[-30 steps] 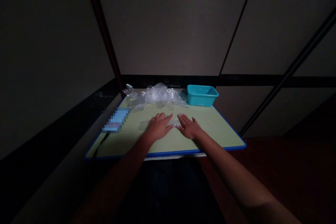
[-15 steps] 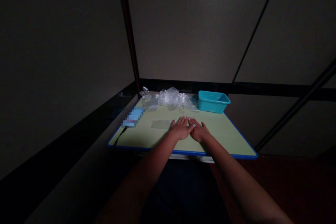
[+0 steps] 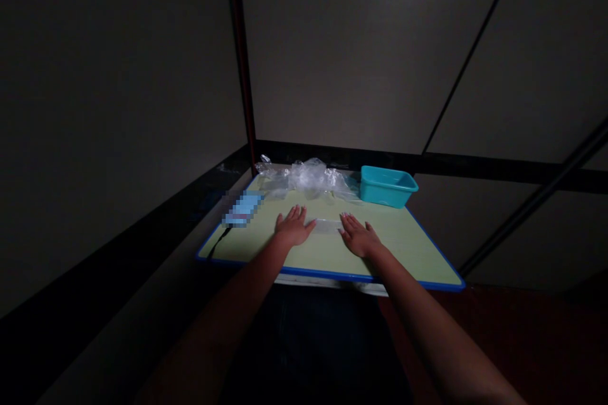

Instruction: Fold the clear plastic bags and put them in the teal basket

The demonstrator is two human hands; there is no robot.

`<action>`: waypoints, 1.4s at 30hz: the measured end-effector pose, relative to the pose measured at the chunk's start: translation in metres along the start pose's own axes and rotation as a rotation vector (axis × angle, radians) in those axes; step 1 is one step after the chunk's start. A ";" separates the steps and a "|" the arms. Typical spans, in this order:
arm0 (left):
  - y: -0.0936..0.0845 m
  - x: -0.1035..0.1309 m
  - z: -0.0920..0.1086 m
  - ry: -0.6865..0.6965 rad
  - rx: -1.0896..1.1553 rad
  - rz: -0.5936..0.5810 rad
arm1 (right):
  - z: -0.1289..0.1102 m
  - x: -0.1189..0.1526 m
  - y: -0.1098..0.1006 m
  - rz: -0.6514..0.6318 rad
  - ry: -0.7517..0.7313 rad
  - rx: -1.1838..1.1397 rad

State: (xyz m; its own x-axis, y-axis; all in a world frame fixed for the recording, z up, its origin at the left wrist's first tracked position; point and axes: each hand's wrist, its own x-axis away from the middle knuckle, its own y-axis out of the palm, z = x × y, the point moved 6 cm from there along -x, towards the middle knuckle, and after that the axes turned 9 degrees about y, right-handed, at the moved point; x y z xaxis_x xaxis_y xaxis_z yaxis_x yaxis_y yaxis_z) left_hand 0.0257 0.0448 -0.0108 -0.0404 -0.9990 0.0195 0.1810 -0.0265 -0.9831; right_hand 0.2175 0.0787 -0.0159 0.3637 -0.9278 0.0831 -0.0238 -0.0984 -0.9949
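A flat, clear plastic piece [image 3: 327, 226] lies on the pale yellow-green tabletop [image 3: 408, 250], its middle showing between my hands. My left hand [image 3: 293, 228] rests palm down over its left part, fingers spread. At its right end my right hand [image 3: 360, 237] lies flat, the thumb apart from the fingers. Both hands hide parts of the plastic, so its full outline cannot be made out. Neither hand grips anything.
Crumpled clear plastic [image 3: 311, 177] is heaped along the table's back edge. A turquoise basket [image 3: 387, 187] stands at the back right. On the left edge lies a blurred blue-white object [image 3: 243, 209] with a dark strap. Walls rise behind and to the left.
My left hand has moved left, away from my right hand, uncovering the plastic's middle and covering its left part. My right hand has stayed nearly in place.
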 end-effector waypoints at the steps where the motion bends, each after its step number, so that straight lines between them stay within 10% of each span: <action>1: -0.002 0.001 -0.009 -0.008 -0.003 0.000 | 0.000 0.000 0.000 0.002 -0.001 0.001; 11: -0.013 0.009 -0.046 -0.074 -0.070 0.006 | 0.000 0.001 -0.001 0.007 0.001 0.006; 25: 0.008 -0.017 0.103 0.242 0.098 0.012 | -0.003 0.003 -0.004 -0.014 -0.023 0.001; 34: 0.013 -0.023 0.067 0.077 0.043 0.027 | -0.001 0.001 -0.002 0.006 0.002 -0.026; 42: 0.000 -0.009 -0.005 -0.044 -0.043 0.030 | 0.001 -0.001 -0.001 0.016 0.001 -0.034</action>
State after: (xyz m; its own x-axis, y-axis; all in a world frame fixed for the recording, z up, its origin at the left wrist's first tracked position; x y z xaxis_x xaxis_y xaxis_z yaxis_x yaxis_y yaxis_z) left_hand 0.0217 0.0538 -0.0122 0.0074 -1.0000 -0.0032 0.1389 0.0042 -0.9903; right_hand 0.2179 0.0796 -0.0155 0.3618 -0.9298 0.0675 -0.0615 -0.0960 -0.9935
